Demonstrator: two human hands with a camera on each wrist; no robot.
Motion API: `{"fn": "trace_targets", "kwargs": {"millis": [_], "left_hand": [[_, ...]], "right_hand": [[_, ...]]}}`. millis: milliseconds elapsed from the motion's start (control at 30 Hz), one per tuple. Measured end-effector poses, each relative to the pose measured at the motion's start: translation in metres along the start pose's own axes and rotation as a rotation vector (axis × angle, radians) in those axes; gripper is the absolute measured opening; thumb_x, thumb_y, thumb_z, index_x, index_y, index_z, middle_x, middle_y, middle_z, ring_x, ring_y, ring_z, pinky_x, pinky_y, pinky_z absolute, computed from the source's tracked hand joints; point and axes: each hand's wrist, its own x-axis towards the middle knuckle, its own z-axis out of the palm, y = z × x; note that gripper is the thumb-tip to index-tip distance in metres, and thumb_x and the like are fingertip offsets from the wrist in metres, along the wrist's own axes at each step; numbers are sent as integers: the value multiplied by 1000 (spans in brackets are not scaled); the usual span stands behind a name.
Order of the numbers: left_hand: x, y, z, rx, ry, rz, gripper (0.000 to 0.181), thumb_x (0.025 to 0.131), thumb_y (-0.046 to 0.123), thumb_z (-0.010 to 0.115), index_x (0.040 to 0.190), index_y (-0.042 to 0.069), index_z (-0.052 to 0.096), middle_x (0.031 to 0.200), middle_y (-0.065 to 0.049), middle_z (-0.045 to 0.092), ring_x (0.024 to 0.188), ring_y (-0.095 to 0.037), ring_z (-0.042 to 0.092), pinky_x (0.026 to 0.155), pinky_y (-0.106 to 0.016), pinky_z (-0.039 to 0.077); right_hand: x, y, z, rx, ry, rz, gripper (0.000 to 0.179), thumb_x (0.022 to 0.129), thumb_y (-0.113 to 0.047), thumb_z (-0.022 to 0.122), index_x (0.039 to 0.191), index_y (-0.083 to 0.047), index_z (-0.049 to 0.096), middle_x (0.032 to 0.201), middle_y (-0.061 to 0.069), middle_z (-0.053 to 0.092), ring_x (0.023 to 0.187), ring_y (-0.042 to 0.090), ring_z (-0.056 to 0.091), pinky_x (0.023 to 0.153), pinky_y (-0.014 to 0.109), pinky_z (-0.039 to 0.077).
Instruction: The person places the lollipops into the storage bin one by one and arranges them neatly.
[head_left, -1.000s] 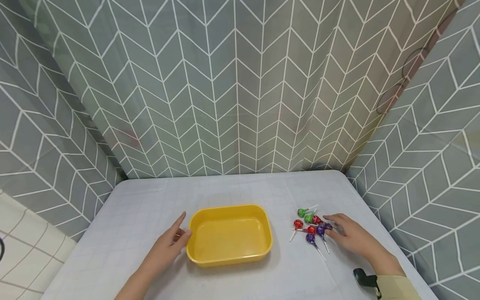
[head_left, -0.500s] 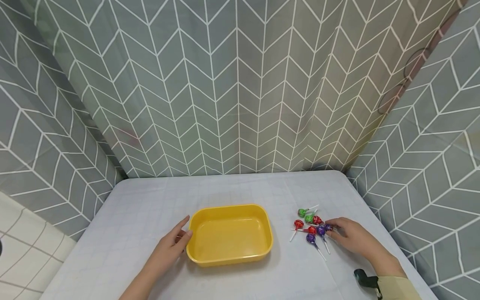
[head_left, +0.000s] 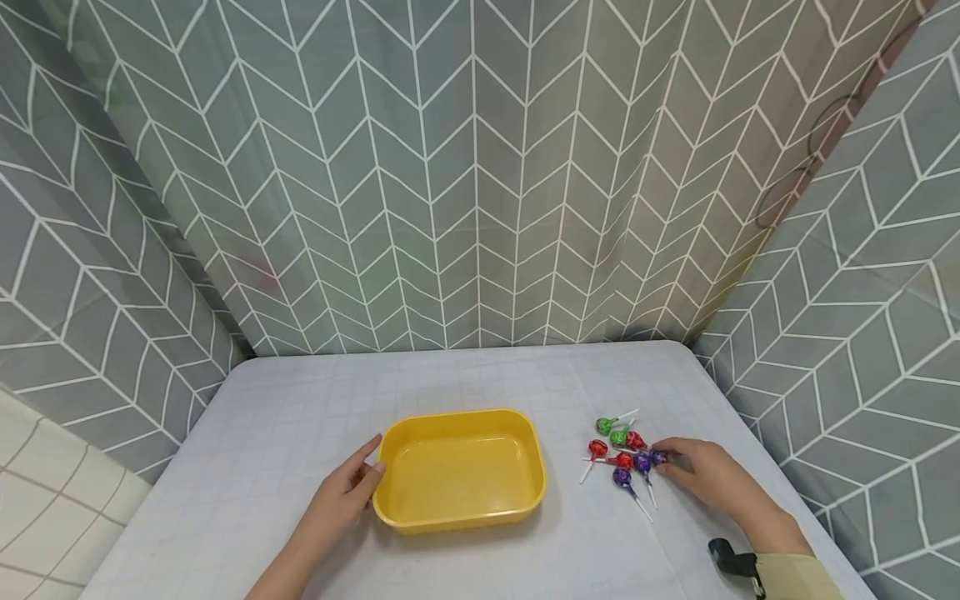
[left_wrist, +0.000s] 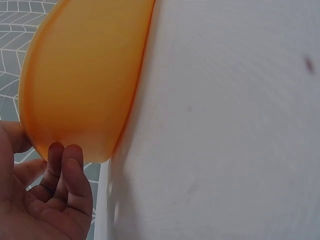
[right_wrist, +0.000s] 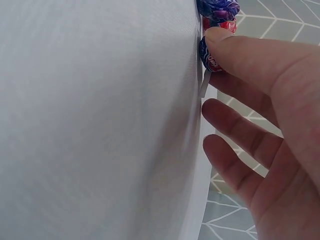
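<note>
A yellow tray (head_left: pixel 459 527) sits on the white table. My left hand (head_left: pixel 341 493) holds its left end, thumb at the rim; in the left wrist view the curled fingers (left_wrist: pixel 74 172) of that hand meet the outer wall. Right of the tray lies a loose pile of wrapped lollipops with green, red and purple heads. With thumb and forefinger, my right hand (head_left: pixel 708 473) pinches a purple lollipop (head_left: pixel 657 457) at the pile's right side. The right wrist view shows this purple lollipop (right_wrist: pixel 210 56) under the thumb, its white stick partly visible; the other fingers are spread.
Next to the pinched one lie another purple lollipop (head_left: pixel 642 462), a red lollipop (head_left: pixel 597 448) and a green lollipop (head_left: pixel 604 426). Patterned grey curtains (head_left: pixel 465 208) enclose the table (head_left: pixel 300 400) at the back and sides. A black device (head_left: pixel 729 557) is at the right wrist.
My right thumb and forefinger have closed together on the purple lollipop. My left forefinger has come down against the tray's corner. The tray has stayed in place.
</note>
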Motion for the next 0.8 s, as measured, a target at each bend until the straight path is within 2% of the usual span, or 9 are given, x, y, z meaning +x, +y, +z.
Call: {"fn": "trace_targets", "kwargs": {"millis": [167, 400, 633, 800], "left_hand": [[0, -1, 0, -8, 3, 0, 58, 99, 48, 57, 150, 26, 44, 89, -4, 58, 70, -18, 55, 59, -28, 49], [1, -3, 1, -24, 5, 1, 61, 96, 53, 58, 150, 26, 45, 88, -4, 58, 70, -19, 55, 60, -28, 49], [1, -4, 2, -27, 7, 1, 60, 97, 52, 58, 150, 28, 44, 90, -4, 58, 72, -18, 55, 62, -27, 50], [0, -3, 2, -35, 9, -1, 57, 98, 48, 58, 150, 28, 44, 90, -4, 57, 72, -18, 55, 62, -27, 50]], "right_hand": [[0, -1, -2, -7, -10, 12, 30, 86, -23, 77, 112, -10, 72, 106, 9, 71, 105, 39, 63, 89, 60, 47], [-3, -1, -5, 10, 61, -16, 30, 86, -19, 77, 114, -9, 72, 103, 6, 71, 102, 35, 65, 86, 57, 49], [-6, 2, -12, 61, 140, -46, 29, 87, -14, 77, 115, -7, 72, 105, 3, 70, 97, 27, 65, 78, 45, 55], [-6, 3, -16, 108, 173, -50, 31, 89, -18, 76, 116, -4, 71, 106, 4, 69, 93, 24, 66, 75, 38, 56]]}}
